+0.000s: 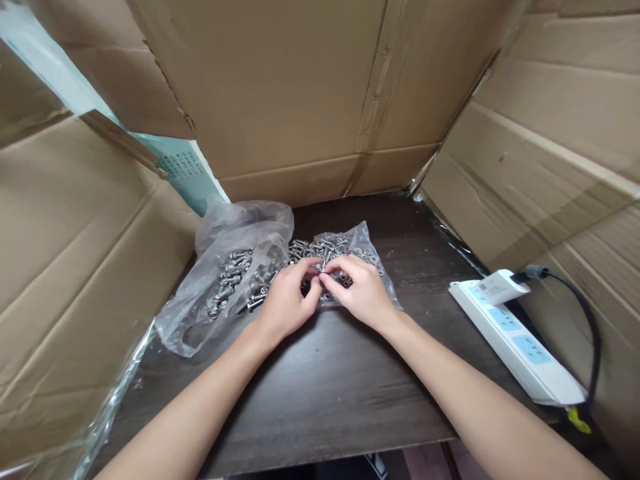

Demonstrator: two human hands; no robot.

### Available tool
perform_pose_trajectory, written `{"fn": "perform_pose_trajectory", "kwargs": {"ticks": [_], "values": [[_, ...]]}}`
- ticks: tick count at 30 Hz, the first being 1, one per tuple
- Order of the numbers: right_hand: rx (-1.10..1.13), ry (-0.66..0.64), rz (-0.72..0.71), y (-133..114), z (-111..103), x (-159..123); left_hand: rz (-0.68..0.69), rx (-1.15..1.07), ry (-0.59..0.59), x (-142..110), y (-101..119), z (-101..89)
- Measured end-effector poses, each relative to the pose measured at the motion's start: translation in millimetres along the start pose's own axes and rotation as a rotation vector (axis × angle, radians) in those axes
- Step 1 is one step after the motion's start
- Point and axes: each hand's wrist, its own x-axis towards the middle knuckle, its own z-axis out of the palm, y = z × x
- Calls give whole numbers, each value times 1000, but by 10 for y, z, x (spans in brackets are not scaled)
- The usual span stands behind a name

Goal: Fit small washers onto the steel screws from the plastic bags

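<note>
Atop a dark wood-grain table (320,413) within brown cardboard walls (300,80), pinches a small silvery metal piece (321,271) between fingertips of left hand (287,300) and right hand (365,290), near silvery bolts (300,249) and clear plastic bags (245,219), seemingly mid-manipulation, next calling for a steady, light grip.

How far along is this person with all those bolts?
Hard to say. Bolts in the clear crumpled plastic bag may be finished, but I can't confirm it. The left hand and right hand pinch one small metal piece. Plenty seems left, judging by the loose metal hardware and washers heaped on the flatter plastic bag.
</note>
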Motion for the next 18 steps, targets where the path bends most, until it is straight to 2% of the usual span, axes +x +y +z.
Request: {"fn": "perform_pose_trajectory", "kwargs": {"ticks": [4, 7, 12, 18], "values": [[-42, -105, -16, 53, -4, -4, 92, 275, -57, -8, -26, -35], [-123, -207, -38, 69, 6, -2, 115, 426, -45, -13, -4, -65], [-177, -266, -50, 73, 14, 5, 130, 422, -67, -10, 35, -77], [-176, -245, -48, 80, 17, 5, 113, 413, -74, 1, 23, -91]]}}
